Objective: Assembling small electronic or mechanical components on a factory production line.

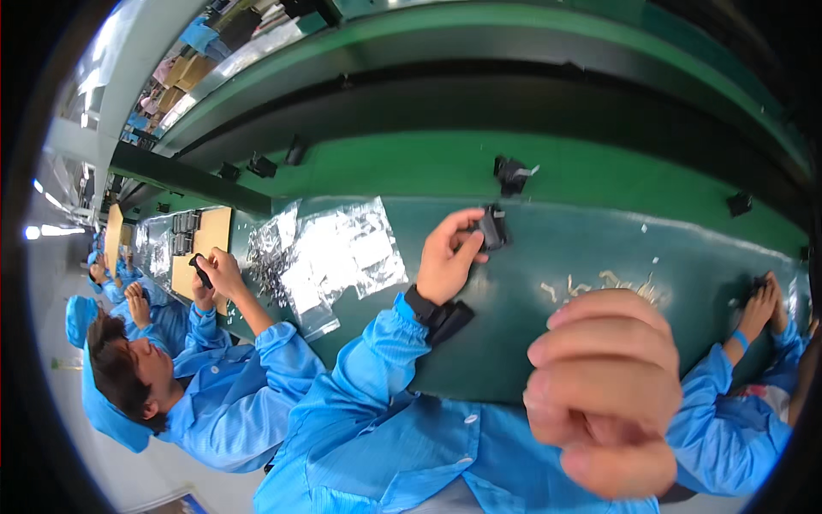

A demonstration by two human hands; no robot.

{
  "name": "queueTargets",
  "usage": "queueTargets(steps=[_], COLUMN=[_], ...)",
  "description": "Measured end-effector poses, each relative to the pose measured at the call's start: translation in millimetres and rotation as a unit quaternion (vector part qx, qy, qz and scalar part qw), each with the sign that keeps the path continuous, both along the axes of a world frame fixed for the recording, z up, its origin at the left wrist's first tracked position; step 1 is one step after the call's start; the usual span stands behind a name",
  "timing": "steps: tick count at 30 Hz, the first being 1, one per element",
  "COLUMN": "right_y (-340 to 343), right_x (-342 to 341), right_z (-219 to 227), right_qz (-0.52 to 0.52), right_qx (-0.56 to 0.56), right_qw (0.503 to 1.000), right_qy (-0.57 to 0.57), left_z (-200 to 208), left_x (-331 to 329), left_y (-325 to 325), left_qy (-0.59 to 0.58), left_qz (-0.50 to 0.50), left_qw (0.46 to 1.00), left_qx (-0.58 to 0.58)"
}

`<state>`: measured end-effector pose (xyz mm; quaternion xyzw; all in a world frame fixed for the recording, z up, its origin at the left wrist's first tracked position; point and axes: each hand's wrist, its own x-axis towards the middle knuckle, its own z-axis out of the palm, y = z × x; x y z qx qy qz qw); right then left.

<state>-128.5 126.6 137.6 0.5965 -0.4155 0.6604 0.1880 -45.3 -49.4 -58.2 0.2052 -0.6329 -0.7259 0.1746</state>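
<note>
My left hand (pixel 451 257) is closed around a small black plastic part (pixel 493 228), gripped between thumb and fingers near the table's far edge. A black band circles that wrist, and beside it is a dark block (pixel 449 322); whether it is attached to the band I cannot tell. My right hand (pixel 604 385) is raised close to the camera, its fingers curled in and the thumb below them. What it holds, if anything, is hidden inside the fingers. Behind it, small pale strips (pixel 604 281) lie scattered on the green table (pixel 514 343).
Clear plastic bags (pixel 351 257) and a pile of small dark pieces (pixel 270 261) lie to the left. A co-worker's hand (pixel 221 272) there holds a black part by a cardboard sheet (pixel 212 233). Another person's hands (pixel 758 308) work at right. Black clamp-like pieces (pixel 512 175) line the green ledge.
</note>
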Motion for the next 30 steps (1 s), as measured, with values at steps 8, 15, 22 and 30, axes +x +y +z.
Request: queueTargets(steps=[8, 15, 22, 30], right_y=[55.5, 51.0, 52.6, 52.6], right_x=[-0.1, 10.6, 16.5, 10.9], right_z=[30.7, 22.7, 28.9, 47.3], right_qz=[0.02, 0.015, -0.028, -0.119], right_qx=[0.292, 0.305, 0.333, 0.352], right_qw=[0.95, 0.942, 0.929, 0.92], right_qy=[-0.108, -0.137, -0.156, -0.126], left_z=[-1.5, 2.5, 3.1, 5.7], left_x=[-9.2, 4.8, -4.7, -13.2], left_y=[9.1, 2.2, 7.1, 9.2], left_qy=[0.014, -0.003, 0.002, 0.002], left_qz=[-0.006, 0.0, -0.005, -0.009], left_qw=[1.0, 1.0, 1.0, 1.0], left_qx=[0.008, -0.003, 0.004, 0.009])
